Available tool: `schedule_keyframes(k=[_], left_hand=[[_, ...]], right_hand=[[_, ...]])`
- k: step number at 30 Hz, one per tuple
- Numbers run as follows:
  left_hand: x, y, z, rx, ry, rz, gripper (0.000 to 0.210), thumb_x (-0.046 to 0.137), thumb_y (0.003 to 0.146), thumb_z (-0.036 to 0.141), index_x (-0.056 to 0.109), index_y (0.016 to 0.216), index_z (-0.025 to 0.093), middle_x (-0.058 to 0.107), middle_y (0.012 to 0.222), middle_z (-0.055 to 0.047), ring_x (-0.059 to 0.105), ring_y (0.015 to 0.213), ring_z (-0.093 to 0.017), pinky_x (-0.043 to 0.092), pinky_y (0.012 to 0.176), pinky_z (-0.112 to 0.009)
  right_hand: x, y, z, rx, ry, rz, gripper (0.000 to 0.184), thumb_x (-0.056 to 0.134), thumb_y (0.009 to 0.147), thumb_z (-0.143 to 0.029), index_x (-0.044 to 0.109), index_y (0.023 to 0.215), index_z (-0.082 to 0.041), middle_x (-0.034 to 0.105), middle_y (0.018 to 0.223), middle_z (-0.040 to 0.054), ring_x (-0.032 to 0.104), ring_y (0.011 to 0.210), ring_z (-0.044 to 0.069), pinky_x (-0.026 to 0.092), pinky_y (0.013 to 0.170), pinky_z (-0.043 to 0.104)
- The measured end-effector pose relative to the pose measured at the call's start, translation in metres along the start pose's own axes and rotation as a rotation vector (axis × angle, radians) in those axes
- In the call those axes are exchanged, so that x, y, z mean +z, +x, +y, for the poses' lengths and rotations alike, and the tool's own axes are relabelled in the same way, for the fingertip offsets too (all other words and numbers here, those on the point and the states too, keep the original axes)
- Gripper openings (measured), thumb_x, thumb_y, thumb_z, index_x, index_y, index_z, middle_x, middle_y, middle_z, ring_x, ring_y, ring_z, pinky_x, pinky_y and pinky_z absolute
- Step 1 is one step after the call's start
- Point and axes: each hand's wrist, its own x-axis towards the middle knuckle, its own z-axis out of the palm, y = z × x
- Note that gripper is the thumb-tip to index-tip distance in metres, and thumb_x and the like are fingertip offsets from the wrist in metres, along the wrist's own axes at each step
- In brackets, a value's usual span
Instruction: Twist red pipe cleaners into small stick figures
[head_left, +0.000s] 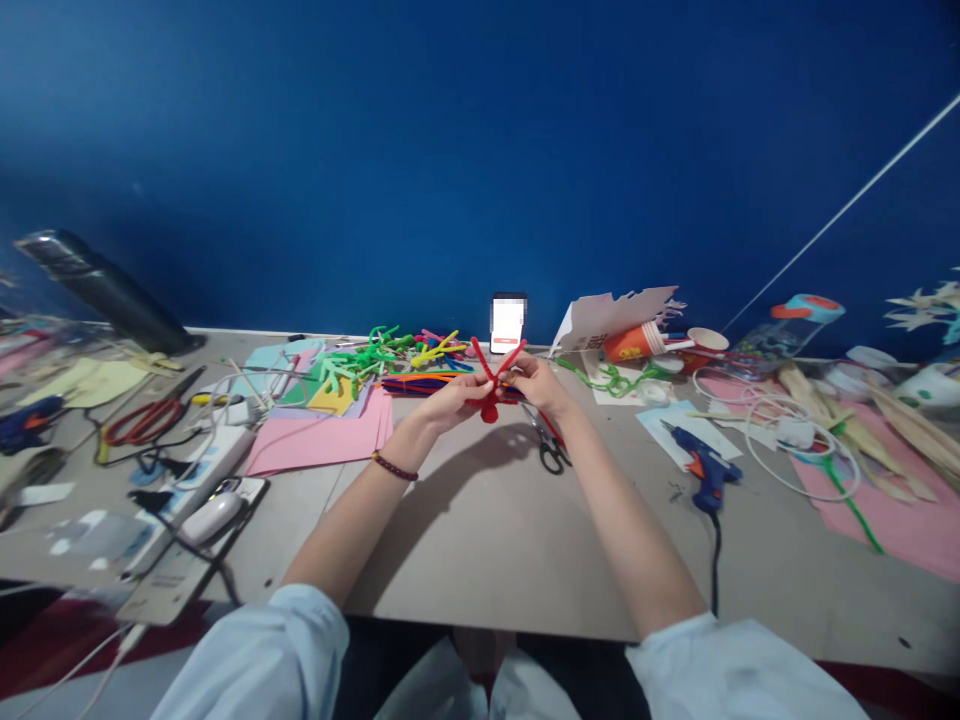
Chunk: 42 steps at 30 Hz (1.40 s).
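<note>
Both hands meet over the middle of the table, closed on a red pipe cleaner (489,411). Two of its ends cross in an X above the fingers, and a rounded red part hangs below them. My left hand (456,398) pinches it from the left; my right hand (538,385) grips it from the right. Another red length trails down beneath my right hand. Just under that hand lie black-handled scissors (552,456), their blades partly hidden. Behind my left hand is a bundle of coloured pipe cleaners (420,384).
A lit phone (508,322) stands against the blue wall. Green pipe-cleaner shapes (349,362) and pink paper (322,442) lie to the left, near a power strip (191,492). On the right are a blue glue gun (705,468), paper cups (634,343) and a coiled white cable (847,480).
</note>
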Motion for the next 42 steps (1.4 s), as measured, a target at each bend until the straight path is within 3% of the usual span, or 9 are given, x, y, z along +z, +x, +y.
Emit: schedule_keyframes(k=[3, 6, 15, 19, 23, 26, 30, 36, 42], left_hand=[[0.0, 0.001, -0.001, -0.037, -0.061, 0.01, 0.03, 0.078, 0.064, 0.036, 0.064, 0.074, 0.012, 0.062, 0.071, -0.004, 0.056, 0.065, -0.011, 0.041, 0.062, -0.023], [0.001, 0.002, -0.001, 0.039, 0.074, 0.1, 0.029, 0.076, 0.066, 0.033, 0.065, 0.085, 0.014, 0.064, 0.077, -0.004, 0.059, 0.069, -0.012, 0.043, 0.066, -0.024], [0.016, -0.002, -0.005, 0.424, 1.05, 0.572, 0.011, 0.062, 0.076, 0.026, 0.064, 0.083, 0.017, 0.069, 0.079, -0.004, 0.063, 0.073, -0.016, 0.045, 0.067, -0.027], [0.021, -0.005, -0.006, 0.507, 1.257, 0.67, 0.01, 0.063, 0.076, 0.024, 0.066, 0.082, 0.018, 0.071, 0.081, -0.007, 0.064, 0.078, -0.02, 0.045, 0.075, -0.031], [0.018, -0.003, -0.004, 0.428, 0.927, 0.538, 0.018, 0.06, 0.079, 0.032, 0.067, 0.084, 0.016, 0.07, 0.075, -0.007, 0.065, 0.071, -0.019, 0.047, 0.07, -0.031], [0.013, -0.002, 0.002, 0.265, 0.509, 0.373, 0.027, 0.065, 0.074, 0.039, 0.067, 0.081, 0.014, 0.067, 0.067, -0.005, 0.061, 0.058, -0.015, 0.047, 0.062, -0.028], [0.011, -0.003, 0.01, 0.141, 0.204, 0.26, 0.028, 0.075, 0.064, 0.036, 0.068, 0.079, 0.013, 0.066, 0.07, -0.003, 0.058, 0.06, -0.011, 0.045, 0.063, -0.025], [0.013, -0.004, 0.012, 0.06, 0.046, 0.244, 0.021, 0.075, 0.064, 0.029, 0.068, 0.076, 0.013, 0.065, 0.071, -0.004, 0.057, 0.062, -0.011, 0.043, 0.063, -0.024], [0.015, -0.005, 0.013, 0.091, 0.119, 0.277, 0.022, 0.076, 0.063, 0.031, 0.068, 0.074, 0.013, 0.065, 0.071, -0.003, 0.056, 0.062, -0.01, 0.043, 0.064, -0.024]], right_hand=[[0.0, -0.002, -0.005, 0.015, -0.017, 0.013, 0.033, 0.073, 0.061, -0.047, 0.057, 0.073, -0.021, 0.061, 0.066, -0.0016, 0.059, 0.062, 0.015, 0.049, 0.063, 0.03], [0.001, -0.001, -0.009, -0.058, -0.141, 0.095, 0.03, 0.07, 0.064, -0.045, 0.057, 0.07, -0.019, 0.06, 0.071, -0.0005, 0.056, 0.065, 0.013, 0.046, 0.065, 0.028], [0.011, 0.002, -0.006, 0.07, -0.141, 0.27, 0.02, 0.064, 0.063, -0.039, 0.056, 0.06, -0.02, 0.058, 0.063, -0.0018, 0.054, 0.063, 0.015, 0.043, 0.062, 0.027], [0.015, 0.001, -0.011, 0.127, -0.141, 0.329, 0.02, 0.064, 0.061, -0.038, 0.056, 0.056, -0.02, 0.055, 0.057, -0.0034, 0.052, 0.06, 0.014, 0.04, 0.06, 0.026], [0.014, -0.001, -0.016, 0.119, -0.087, 0.324, 0.024, 0.067, 0.061, -0.04, 0.056, 0.057, -0.019, 0.057, 0.058, -0.0029, 0.054, 0.062, 0.014, 0.042, 0.062, 0.027], [0.01, -0.002, -0.018, 0.094, -0.013, 0.23, 0.027, 0.072, 0.061, -0.043, 0.062, 0.068, -0.018, 0.064, 0.068, -0.0003, 0.058, 0.068, 0.015, 0.046, 0.067, 0.029], [0.001, -0.004, -0.019, 0.057, 0.054, 0.091, 0.032, 0.076, 0.062, -0.042, 0.066, 0.081, -0.018, 0.069, 0.08, 0.0031, 0.062, 0.075, 0.017, 0.049, 0.073, 0.032], [-0.008, -0.009, -0.024, 0.011, -0.039, 0.0, 0.028, 0.074, 0.068, -0.041, 0.068, 0.085, -0.019, 0.07, 0.084, 0.0036, 0.064, 0.079, 0.018, 0.05, 0.079, 0.034], [-0.003, -0.014, -0.033, 0.113, -0.001, 0.052, 0.028, 0.074, 0.068, -0.041, 0.066, 0.081, -0.017, 0.069, 0.079, 0.0042, 0.063, 0.074, 0.016, 0.051, 0.071, 0.031]])
